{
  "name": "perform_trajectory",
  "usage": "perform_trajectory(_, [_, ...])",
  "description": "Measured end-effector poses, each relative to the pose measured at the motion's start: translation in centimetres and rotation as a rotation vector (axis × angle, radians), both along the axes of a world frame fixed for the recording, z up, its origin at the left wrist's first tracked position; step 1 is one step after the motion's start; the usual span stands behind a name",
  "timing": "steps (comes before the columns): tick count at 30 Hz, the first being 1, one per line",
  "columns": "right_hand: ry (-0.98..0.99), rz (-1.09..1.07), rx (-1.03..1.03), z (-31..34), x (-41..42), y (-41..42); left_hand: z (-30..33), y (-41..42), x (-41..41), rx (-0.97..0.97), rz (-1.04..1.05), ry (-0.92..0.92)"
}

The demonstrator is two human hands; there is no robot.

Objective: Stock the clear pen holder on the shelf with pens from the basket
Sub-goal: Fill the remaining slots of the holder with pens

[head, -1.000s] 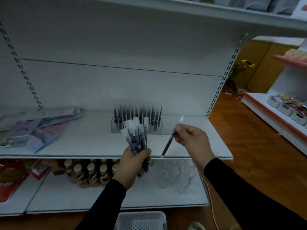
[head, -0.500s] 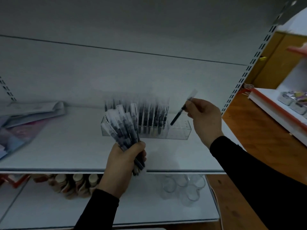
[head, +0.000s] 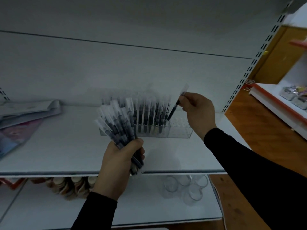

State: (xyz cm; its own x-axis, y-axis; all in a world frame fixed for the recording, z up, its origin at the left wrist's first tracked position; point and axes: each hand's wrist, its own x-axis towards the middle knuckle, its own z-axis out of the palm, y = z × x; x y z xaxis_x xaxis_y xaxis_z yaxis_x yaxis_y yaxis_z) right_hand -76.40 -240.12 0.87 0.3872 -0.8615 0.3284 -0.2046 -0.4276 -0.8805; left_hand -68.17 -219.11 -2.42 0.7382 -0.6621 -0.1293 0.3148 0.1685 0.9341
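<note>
A clear pen holder (head: 180, 130) stands at the back of the white shelf (head: 69, 146), its left and middle slots filled with several upright dark pens (head: 149, 113); its right end holds none. My right hand (head: 197, 112) pinches a single dark pen with a clear cap (head: 175, 108), tilted, its lower tip at the holder's top just right of the filled rows. My left hand (head: 119, 166) grips a fanned bunch of pens (head: 116, 125) in front of the holder's left part. The basket is out of view.
Flat packets (head: 25, 117) lie at the shelf's left. On the lower shelf stand small brown bottles (head: 73, 185) and clear glasses (head: 184, 186). A perforated upright (head: 249, 68) bounds the shelf at right; beyond it, wood floor and another display (head: 290, 100).
My right hand has lowered the single pen to the holder, its tip now at the top of the slots. The view has moved closer to the shelf. My left hand still holds the bunch.
</note>
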Motion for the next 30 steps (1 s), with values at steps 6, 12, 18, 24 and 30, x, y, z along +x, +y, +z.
perform_trajectory(6, [0.146, 0.02, -0.106, -0.2, 0.6, 0.1, 0.0, 0.1, 0.4, -0.004, 0.011, 0.006])
perform_trajectory(12, [0.229, 0.053, -0.18, -1.1, 0.9, 0.8, 0.0, -0.1, 0.2, -0.024, -0.001, 0.008])
perform_trajectory(18, [0.251, 0.032, -0.207, -1.6, 1.0, 1.0, -0.1, -0.2, 0.1, -0.023, -0.018, 0.007])
perform_trajectory(24, [0.286, 0.053, -0.154, -2.0, 0.8, 1.3, -0.4, -0.3, 0.1, 0.001, -0.054, 0.012])
perform_trajectory(30, [0.288, -0.003, -0.122, -2.3, -0.2, 1.5, -0.8, -0.6, -0.1, 0.015, -0.086, 0.029])
